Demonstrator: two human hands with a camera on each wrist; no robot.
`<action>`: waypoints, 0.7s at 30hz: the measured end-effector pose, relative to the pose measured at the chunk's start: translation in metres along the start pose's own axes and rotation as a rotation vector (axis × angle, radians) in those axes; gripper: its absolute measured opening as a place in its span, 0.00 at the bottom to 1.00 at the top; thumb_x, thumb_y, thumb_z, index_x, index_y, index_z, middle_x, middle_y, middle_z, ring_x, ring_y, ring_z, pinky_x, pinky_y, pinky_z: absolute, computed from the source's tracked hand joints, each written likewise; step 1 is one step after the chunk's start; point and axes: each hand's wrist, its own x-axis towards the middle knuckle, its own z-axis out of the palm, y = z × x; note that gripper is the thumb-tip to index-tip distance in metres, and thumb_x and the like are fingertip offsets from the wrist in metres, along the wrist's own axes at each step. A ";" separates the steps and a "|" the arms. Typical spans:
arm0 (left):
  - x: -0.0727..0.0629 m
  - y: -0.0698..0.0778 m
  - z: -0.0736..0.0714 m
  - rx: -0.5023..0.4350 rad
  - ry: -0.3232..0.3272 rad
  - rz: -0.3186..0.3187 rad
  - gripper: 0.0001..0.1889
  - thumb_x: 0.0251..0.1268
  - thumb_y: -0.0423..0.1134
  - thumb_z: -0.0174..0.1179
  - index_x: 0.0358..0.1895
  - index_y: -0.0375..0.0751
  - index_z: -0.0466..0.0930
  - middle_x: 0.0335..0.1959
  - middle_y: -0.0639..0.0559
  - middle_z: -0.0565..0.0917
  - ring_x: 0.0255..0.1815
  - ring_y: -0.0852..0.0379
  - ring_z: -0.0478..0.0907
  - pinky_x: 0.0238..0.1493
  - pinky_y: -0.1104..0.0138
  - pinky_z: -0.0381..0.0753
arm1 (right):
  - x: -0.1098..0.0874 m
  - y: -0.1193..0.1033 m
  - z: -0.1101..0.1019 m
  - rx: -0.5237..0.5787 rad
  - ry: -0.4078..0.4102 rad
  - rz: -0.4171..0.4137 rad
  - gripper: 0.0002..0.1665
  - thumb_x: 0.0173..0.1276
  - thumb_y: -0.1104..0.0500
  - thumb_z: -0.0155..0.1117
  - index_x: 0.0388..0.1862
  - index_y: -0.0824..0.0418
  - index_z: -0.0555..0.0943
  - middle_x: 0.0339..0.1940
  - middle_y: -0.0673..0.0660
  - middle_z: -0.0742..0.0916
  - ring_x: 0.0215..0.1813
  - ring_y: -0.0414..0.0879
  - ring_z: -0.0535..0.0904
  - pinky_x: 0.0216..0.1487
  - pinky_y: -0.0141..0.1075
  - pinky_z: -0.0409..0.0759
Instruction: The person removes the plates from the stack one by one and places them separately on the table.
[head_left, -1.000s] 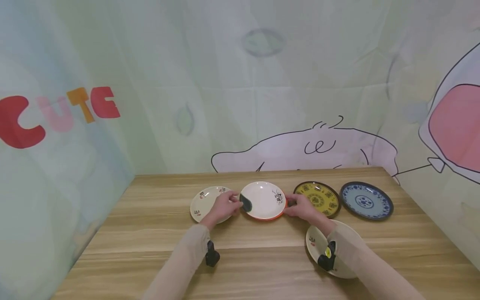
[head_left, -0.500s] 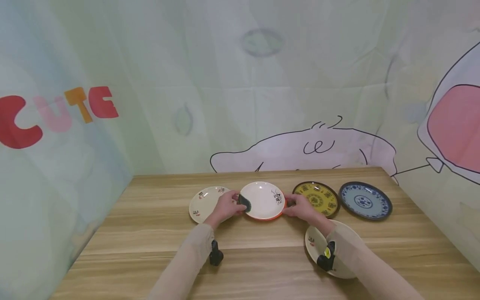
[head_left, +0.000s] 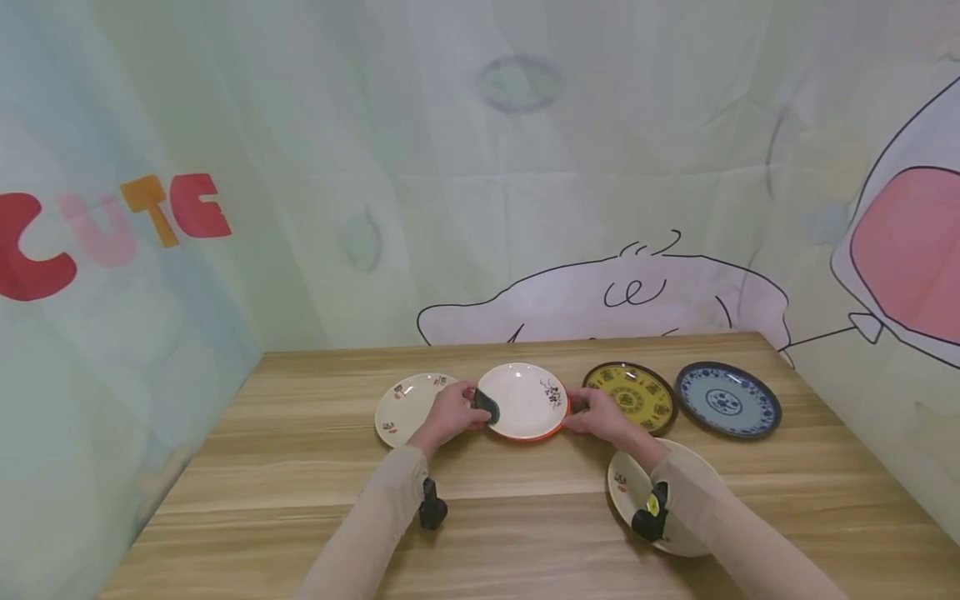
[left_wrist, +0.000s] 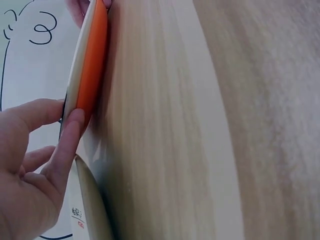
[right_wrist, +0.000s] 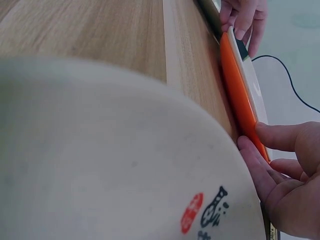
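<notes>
A round white plate with a dark green patch on its left and a small dark floral print lies at the back middle of the table, in the head view. Orange shows beneath its white rim in both wrist views; whether that is its own underside or a second plate, I cannot tell. My left hand pinches the left edge, one finger on the green patch. On the opposite edge my right hand pinches the rim, with its thumb against the white side and fingers at the orange side.
A cream plate lies partly behind my left hand. To the right are a yellow patterned plate and a blue floral plate. Another cream plate lies under my right forearm. A printed cloth hangs behind the wooden table.
Since a second ago my left hand has shifted slightly right, its digit now over the green patch. The right hand keeps its hold on the plate. The head view has drifted a little.
</notes>
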 end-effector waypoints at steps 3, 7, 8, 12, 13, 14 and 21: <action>0.000 0.001 0.000 -0.006 -0.002 -0.008 0.31 0.48 0.25 0.63 0.59 0.28 0.66 0.47 0.35 0.73 0.26 0.57 0.79 0.29 0.70 0.83 | 0.000 -0.001 0.000 -0.005 -0.001 -0.001 0.35 0.50 0.67 0.69 0.58 0.73 0.70 0.47 0.66 0.81 0.40 0.46 0.76 0.33 0.29 0.76; -0.002 0.004 0.000 0.001 -0.009 -0.021 0.31 0.48 0.24 0.62 0.60 0.29 0.65 0.48 0.35 0.74 0.26 0.57 0.79 0.28 0.70 0.82 | 0.000 0.000 0.000 -0.007 0.000 -0.003 0.35 0.50 0.67 0.69 0.58 0.73 0.70 0.46 0.66 0.81 0.36 0.43 0.77 0.31 0.29 0.77; -0.002 0.005 0.000 0.010 -0.010 -0.024 0.31 0.49 0.25 0.62 0.60 0.29 0.65 0.48 0.35 0.74 0.26 0.57 0.79 0.28 0.70 0.82 | 0.000 0.000 0.000 -0.004 0.004 -0.005 0.35 0.49 0.67 0.69 0.58 0.73 0.70 0.46 0.65 0.81 0.35 0.42 0.76 0.31 0.29 0.77; -0.004 0.008 0.000 0.040 -0.009 -0.042 0.31 0.50 0.25 0.61 0.61 0.29 0.64 0.47 0.36 0.74 0.28 0.56 0.80 0.28 0.70 0.82 | 0.000 0.001 0.001 0.003 0.011 -0.001 0.35 0.49 0.67 0.69 0.57 0.73 0.71 0.45 0.65 0.82 0.31 0.40 0.76 0.29 0.29 0.77; -0.004 0.008 0.000 0.043 -0.007 -0.045 0.31 0.50 0.25 0.60 0.61 0.29 0.64 0.47 0.36 0.74 0.29 0.56 0.80 0.28 0.70 0.82 | 0.000 0.001 0.001 0.007 0.010 -0.004 0.35 0.49 0.67 0.69 0.57 0.73 0.70 0.45 0.65 0.82 0.30 0.40 0.76 0.29 0.29 0.77; -0.005 0.009 0.000 0.047 -0.004 -0.046 0.31 0.50 0.25 0.60 0.61 0.29 0.64 0.47 0.36 0.75 0.29 0.55 0.80 0.29 0.70 0.82 | 0.000 0.001 0.001 0.012 0.009 -0.004 0.35 0.49 0.67 0.69 0.57 0.73 0.70 0.45 0.65 0.82 0.30 0.40 0.76 0.29 0.29 0.77; -0.005 0.009 -0.002 0.037 0.006 -0.037 0.30 0.48 0.24 0.57 0.61 0.29 0.65 0.45 0.37 0.75 0.35 0.53 0.79 0.32 0.69 0.83 | 0.001 0.002 0.001 0.004 -0.001 0.014 0.36 0.50 0.67 0.69 0.59 0.73 0.69 0.49 0.66 0.80 0.29 0.40 0.76 0.29 0.30 0.77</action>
